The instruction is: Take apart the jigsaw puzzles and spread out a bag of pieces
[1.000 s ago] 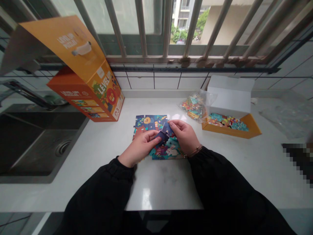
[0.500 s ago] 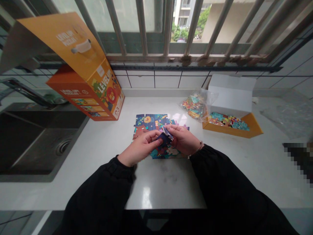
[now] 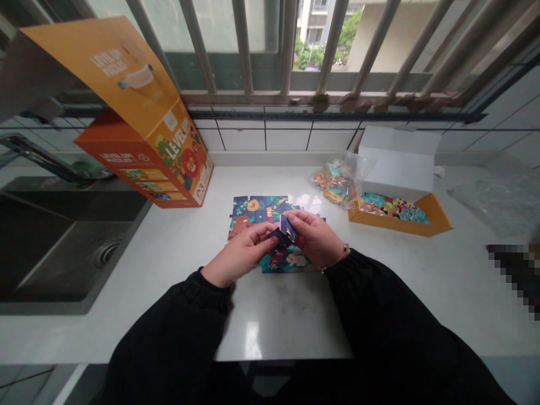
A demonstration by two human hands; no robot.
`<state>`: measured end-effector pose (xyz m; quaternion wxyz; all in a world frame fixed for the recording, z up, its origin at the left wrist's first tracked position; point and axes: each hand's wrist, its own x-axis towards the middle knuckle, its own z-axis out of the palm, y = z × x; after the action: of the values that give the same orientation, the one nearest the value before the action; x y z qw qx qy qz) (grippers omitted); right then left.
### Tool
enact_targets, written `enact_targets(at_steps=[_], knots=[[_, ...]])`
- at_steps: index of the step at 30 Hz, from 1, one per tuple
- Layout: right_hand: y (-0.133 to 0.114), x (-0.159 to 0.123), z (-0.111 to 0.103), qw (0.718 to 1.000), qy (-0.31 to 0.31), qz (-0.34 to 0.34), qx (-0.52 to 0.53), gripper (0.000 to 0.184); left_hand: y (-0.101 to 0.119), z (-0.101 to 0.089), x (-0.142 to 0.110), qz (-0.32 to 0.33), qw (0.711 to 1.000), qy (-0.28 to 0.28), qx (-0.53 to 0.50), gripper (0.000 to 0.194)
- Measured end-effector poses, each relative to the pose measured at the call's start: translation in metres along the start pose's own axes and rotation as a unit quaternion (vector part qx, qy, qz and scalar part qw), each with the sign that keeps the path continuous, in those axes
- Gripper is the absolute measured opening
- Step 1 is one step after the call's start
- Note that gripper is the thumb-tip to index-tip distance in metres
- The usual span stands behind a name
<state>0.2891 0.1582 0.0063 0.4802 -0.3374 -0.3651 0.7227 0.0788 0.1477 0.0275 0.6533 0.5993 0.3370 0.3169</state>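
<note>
Dark blue puzzle pieces [image 3: 287, 226] are held up between my two hands, over a partly joined jigsaw puzzle [image 3: 270, 203] on the white counter. My left hand [image 3: 243, 251] pinches the lower left of these pieces between thumb and fingers. From the other side, my right hand [image 3: 317, 236] grips an upright piece that meets them at an angle. How many pieces I hold, I cannot tell. The puzzle beneath shows a lion, a bear and a white rabbit; my hands hide its middle.
An open orange puzzle box [image 3: 169, 163] stands at the left, beside a dark sink [image 3: 54, 247] with a faucet [image 3: 42, 160]. At the right are a clear bag of pieces [image 3: 335, 180] and an open yellow box [image 3: 390, 224] holding loose pieces. Crumpled clear plastic [image 3: 489, 197] lies farther right.
The held pieces have tilted, with the right one standing more upright now. My right hand has shifted slightly, and the whole view has moved a little.
</note>
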Motion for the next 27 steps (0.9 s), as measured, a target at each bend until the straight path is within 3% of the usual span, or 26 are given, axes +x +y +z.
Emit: enact_targets(at_steps=[3, 11, 20, 24, 27], knots=[[-0.001, 0.001, 0.000, 0.998, 0.041, -0.038, -0.028, 0.045, 0.001, -0.001, 0.000, -0.014, 1.000, 0.022, 0.016, 0.029], [-0.010, -0.005, 0.003, 0.968, 0.069, -0.152, -0.187, 0.043, 0.002, -0.006, 0.002, -0.009, 0.995, 0.047, 0.090, 0.036], [-0.013, -0.012, 0.011, 0.950, 0.048, -0.232, -0.201, 0.033, -0.001, -0.010, 0.001, 0.018, 0.987, 0.072, 0.144, 0.028], [-0.010, -0.011, 0.006, 0.938, 0.046, -0.241, -0.245, 0.032, 0.003, -0.008, 0.001, 0.052, 0.972, 0.101, 0.204, 0.024], [-0.008, -0.009, 0.001, 0.909, 0.072, -0.246, -0.328, 0.036, 0.005, -0.007, 0.000, 0.081, 0.950, 0.146, 0.265, 0.021]])
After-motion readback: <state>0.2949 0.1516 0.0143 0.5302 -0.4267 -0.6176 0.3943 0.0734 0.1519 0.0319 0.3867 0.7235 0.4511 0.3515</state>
